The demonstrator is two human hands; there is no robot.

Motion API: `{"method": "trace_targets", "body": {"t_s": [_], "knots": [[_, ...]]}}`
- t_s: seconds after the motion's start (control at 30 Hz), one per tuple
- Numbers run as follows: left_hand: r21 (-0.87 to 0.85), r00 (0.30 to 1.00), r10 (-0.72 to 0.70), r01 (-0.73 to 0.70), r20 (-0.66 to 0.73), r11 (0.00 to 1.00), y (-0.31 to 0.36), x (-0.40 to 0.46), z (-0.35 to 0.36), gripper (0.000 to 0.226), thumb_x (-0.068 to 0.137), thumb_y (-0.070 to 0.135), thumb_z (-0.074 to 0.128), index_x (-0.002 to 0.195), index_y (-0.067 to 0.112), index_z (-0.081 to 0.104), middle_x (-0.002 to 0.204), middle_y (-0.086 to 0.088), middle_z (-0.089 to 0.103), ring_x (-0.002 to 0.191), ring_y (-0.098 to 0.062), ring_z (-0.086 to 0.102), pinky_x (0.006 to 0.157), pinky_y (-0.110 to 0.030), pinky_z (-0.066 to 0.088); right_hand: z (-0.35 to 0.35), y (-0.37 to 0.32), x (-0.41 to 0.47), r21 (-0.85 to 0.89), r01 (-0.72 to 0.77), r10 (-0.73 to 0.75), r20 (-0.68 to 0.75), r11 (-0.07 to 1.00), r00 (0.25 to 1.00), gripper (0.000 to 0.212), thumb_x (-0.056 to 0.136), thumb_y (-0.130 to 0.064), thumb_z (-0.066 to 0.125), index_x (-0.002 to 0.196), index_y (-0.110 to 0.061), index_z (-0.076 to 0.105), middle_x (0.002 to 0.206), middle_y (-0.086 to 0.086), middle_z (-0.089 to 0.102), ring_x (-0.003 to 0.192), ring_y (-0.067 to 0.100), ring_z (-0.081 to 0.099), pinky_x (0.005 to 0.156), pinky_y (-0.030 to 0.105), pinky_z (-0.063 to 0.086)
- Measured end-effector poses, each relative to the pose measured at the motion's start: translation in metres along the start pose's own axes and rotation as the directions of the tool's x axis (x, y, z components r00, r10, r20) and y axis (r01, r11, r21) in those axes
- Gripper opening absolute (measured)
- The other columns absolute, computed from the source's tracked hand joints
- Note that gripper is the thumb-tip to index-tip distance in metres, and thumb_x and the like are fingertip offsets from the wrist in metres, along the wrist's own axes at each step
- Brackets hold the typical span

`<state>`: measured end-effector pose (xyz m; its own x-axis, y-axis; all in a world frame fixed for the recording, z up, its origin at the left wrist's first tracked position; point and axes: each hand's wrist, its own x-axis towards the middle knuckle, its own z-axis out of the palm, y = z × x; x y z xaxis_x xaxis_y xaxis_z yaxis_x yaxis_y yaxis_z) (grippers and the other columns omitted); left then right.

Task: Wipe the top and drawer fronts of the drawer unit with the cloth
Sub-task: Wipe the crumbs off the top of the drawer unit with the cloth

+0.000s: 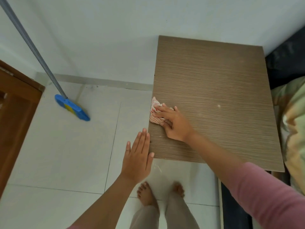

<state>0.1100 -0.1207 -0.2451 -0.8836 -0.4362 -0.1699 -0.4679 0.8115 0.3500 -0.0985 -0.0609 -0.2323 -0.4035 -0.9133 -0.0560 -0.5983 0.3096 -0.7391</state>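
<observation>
The drawer unit [214, 96] shows only its brown wood-grain top, seen from above; its drawer fronts are hidden below the front edge. A crumpled red-and-white striped cloth [155, 111] lies at the top's left edge. My right hand [173, 123] presses down on the cloth, fingers spread over it. My left hand [138, 156] is flat with fingers together, held beside the unit's front left corner, its thumb side touching the edge. It holds nothing.
A blue broom [72, 109] with a grey handle leans against the white wall at left. A brown wooden door [14, 116] stands at far left. A bed with patterned bedding [293, 129] adjoins the unit on the right. My bare feet [148, 194] stand on white floor tiles.
</observation>
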Motion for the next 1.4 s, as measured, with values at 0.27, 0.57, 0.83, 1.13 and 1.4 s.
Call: {"method": "trace_targets", "body": {"t_s": [0.27, 0.57, 0.83, 1.13, 1.4], "knots": [[0.008, 0.999, 0.018, -0.017, -0.027, 1.000, -0.003, -0.002, 0.006, 0.061, 0.093, 0.037, 0.023, 0.145, 0.006, 0.015, 0.154, -0.009, 0.011, 0.142, -0.019, 0.008, 0.106, -0.049, 0.015, 0.014, -0.008, -0.043, -0.027, 0.055, -0.054, 0.028, 0.998, 0.998, 0.048, 0.080, -0.004, 0.059, 0.123, -0.027, 0.060, 0.144, -0.011, 0.042, 0.139, 0.016, 0.030, 0.111, 0.047, 0.012], [0.040, 0.998, 0.052, -0.050, -0.035, 0.998, -0.008, -0.002, 0.009, 0.064, 0.093, 0.043, 0.013, 0.145, 0.007, 0.003, 0.154, -0.005, -0.003, 0.142, -0.018, -0.001, 0.109, -0.047, 0.005, 0.024, -0.011, -0.116, -0.051, 0.157, -0.152, 0.085, 0.986, 0.985, 0.050, 0.080, 0.006, 0.045, 0.119, -0.020, 0.063, 0.140, -0.004, 0.050, 0.135, 0.020, 0.038, 0.108, 0.046, 0.025], [0.081, 0.999, 0.044, -0.042, -0.020, 0.996, -0.005, -0.004, 0.007, 0.064, 0.093, 0.041, 0.012, 0.145, 0.007, 0.000, 0.154, -0.005, -0.006, 0.142, -0.019, -0.006, 0.111, -0.043, 0.001, -0.010, -0.014, -0.142, 0.271, -0.041, 0.052, -0.033, 0.962, 0.998, 0.042, 0.084, 0.011, 0.053, 0.118, -0.012, 0.064, 0.106, -0.005, 0.065, 0.087, -0.006, 0.061, 0.072, 0.011, 0.045], [0.106, 0.996, 0.089, -0.087, -0.008, 0.991, -0.012, -0.002, 0.007, 0.068, 0.091, 0.048, 0.010, 0.146, 0.007, -0.001, 0.153, -0.003, -0.010, 0.142, -0.018, -0.009, 0.111, -0.040, 0.000, 0.007, 0.009, -0.090, -0.035, -0.099, 0.085, -0.273, 0.994, 0.958, 0.057, 0.084, 0.006, 0.046, 0.134, -0.021, 0.051, 0.146, 0.004, 0.042, 0.137, 0.026, 0.035, 0.109, 0.050, 0.033], [0.073, 0.993, 0.107, -0.104, -0.042, 0.992, -0.017, -0.003, 0.005, 0.076, 0.090, 0.060, 0.009, 0.146, 0.009, 0.011, 0.154, -0.003, 0.004, 0.142, -0.017, 0.001, 0.108, -0.046, 0.005, 0.032, -0.016, -0.062, -0.091, 0.114, -0.119, -0.054, 0.989, 0.991, 0.049, 0.084, 0.003, 0.043, 0.128, -0.015, 0.055, 0.147, 0.005, 0.040, 0.138, 0.032, 0.031, 0.104, 0.064, 0.031]]}}
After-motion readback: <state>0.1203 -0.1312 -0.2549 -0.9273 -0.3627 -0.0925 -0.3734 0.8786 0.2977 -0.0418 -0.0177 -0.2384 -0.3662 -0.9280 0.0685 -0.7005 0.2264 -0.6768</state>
